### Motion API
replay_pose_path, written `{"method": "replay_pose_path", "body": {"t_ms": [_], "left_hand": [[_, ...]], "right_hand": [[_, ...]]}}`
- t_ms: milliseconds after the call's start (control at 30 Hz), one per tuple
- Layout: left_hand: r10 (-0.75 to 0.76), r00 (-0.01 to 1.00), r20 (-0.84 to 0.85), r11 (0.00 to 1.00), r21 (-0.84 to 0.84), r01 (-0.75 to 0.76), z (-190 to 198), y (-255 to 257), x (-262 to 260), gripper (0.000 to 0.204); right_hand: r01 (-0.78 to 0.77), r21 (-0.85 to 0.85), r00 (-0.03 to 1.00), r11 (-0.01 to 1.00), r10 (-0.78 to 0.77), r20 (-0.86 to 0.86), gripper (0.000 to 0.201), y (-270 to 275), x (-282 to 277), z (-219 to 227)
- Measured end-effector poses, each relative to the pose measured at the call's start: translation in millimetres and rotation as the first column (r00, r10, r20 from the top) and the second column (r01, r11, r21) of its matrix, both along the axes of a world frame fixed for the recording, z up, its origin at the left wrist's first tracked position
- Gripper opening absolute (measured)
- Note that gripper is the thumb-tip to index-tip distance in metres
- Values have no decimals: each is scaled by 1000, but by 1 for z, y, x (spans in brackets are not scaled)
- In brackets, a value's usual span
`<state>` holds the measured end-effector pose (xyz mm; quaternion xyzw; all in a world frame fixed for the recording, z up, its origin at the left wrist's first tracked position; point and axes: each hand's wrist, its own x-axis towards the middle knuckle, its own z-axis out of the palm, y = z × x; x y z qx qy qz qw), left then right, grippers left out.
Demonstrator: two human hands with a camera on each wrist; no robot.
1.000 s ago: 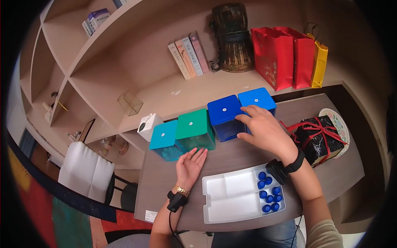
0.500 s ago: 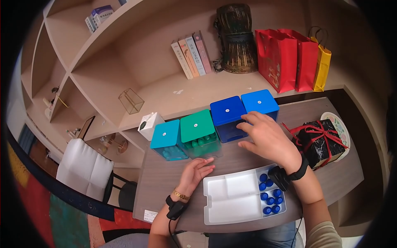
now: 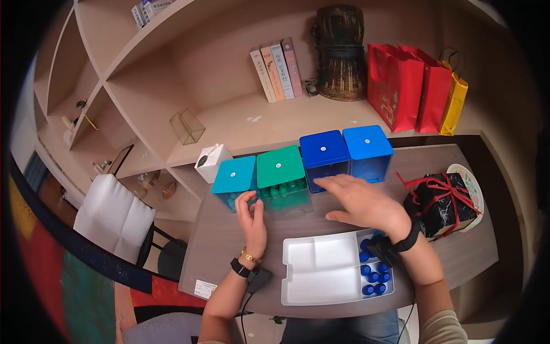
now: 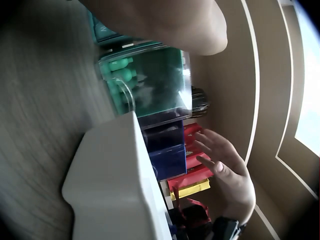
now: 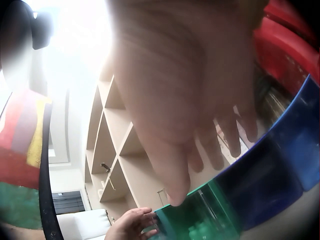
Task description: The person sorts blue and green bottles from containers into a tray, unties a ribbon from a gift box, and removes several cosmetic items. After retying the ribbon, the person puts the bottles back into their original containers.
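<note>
Four lidded boxes [image 3: 324,143] line the desk [image 3: 203,249], green pieces [image 3: 283,189] in one; so far only blue pieces [image 3: 373,277] occupy the white tray [image 3: 318,285]. The left hand [image 3: 253,229] curls loosely beside the teal box [image 3: 235,175]; the right hand [image 3: 372,206] extends its fingers, both apparently holding nothing.

Heavy fisheye bending with black corners — white glare up top, wrist views soft.
</note>
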<state>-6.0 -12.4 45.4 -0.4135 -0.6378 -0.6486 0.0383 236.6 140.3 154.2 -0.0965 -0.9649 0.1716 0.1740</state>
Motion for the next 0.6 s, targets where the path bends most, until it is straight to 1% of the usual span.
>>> {"method": "replay_pose_path", "body": {"t_ms": [67,100,167,200,300,400,433,467,600], "left_hand": [[17,999,-32,999,-37,-18,-10,3,-2,30],[5,1000,9,999,-32,-5,-13,4,1,31],[-21,996,87,1000,-19,23,-18,6,5,33],[-26,996,86,999,-24,28,-19,7,4,34],[-38,995,92,998,-40,42,-18,6,3,36],[-66,991,116,996,-50,72,-15,5,3,37],[-81,989,126,995,-47,88,-18,5,0,38],[-97,986,135,994,-44,104,-18,6,-1,38],[-74,988,136,995,-59,83,-13,3,7,39]], "right_hand": [[-49,-124,999,991,50,3,86,1,-12,-13],[-71,-188,997,980,72,2,92,1,-17,-21],[-84,-244,992,966,103,67,101,1,-22,-28],[-90,-269,988,959,120,98,106,1,-24,-30],[-113,-251,979,961,151,135,110,4,-29,-40],[-149,-276,984,950,170,53,108,5,-32,-46],[-144,-292,984,945,169,62,107,5,-31,-45],[-140,-308,983,941,169,71,107,2,-29,-38],[-90,-395,978,914,157,138,103,-6,-25,-18]]}}
